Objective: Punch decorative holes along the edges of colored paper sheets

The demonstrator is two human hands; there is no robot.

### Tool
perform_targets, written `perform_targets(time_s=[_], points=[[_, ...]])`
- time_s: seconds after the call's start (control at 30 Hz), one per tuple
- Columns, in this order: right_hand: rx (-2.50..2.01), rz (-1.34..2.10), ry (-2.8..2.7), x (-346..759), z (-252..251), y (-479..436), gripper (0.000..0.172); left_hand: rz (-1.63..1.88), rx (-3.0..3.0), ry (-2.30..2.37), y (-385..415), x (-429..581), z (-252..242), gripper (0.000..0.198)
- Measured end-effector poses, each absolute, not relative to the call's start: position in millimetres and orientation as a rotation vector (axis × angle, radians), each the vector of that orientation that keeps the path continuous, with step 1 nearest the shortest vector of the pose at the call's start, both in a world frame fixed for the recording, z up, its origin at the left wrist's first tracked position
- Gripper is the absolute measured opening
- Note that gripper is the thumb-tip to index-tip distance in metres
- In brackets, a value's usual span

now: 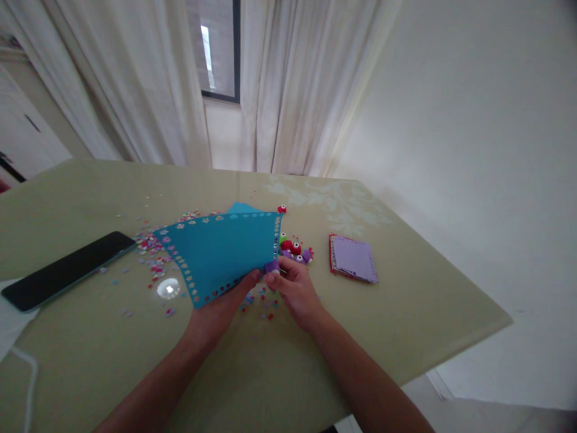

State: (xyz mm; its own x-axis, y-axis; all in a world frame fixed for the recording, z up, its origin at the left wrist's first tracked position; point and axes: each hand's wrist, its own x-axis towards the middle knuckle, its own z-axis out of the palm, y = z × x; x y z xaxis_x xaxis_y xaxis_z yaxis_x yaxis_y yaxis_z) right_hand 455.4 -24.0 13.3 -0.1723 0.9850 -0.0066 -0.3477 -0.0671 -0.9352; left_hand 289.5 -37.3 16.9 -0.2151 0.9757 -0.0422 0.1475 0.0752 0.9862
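Observation:
My left hand point(225, 304) pinches the lower edge of a blue paper sheet point(220, 249) whose borders are punched with small shapes. The sheet is lifted and tilted above the table point(270, 367). My right hand point(293, 285) is closed around a small purple paper punch point(271, 266) at the sheet's lower right corner. A second blue sheet point(241, 208) peeks out behind the first. Several small red, green and purple punches point(295, 249) lie just beyond my right hand.
A black phone point(67, 270) lies at the left. A stack of lilac and red paper point(354, 258) sits to the right. Punched confetti point(151, 252) is scattered around the sheet. White cloth and a cord point(22, 361) lie at the left edge. Curtains hang behind.

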Motion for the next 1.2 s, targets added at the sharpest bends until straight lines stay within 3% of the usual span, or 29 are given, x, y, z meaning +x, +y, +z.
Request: perform_targets(time_s=[0.17,1.2], points=[[-0.896,1.517,-1.059,455.3,11.9,-26.1,0.047,1.18,1.1,1.556,-38.9,294.0,24.3,0.052],[-0.933,1.594,-0.943,457.9,4.4,-20.4,0.059,1.13,0.968,1.484,-39.1,295.9,12.1,0.048]])
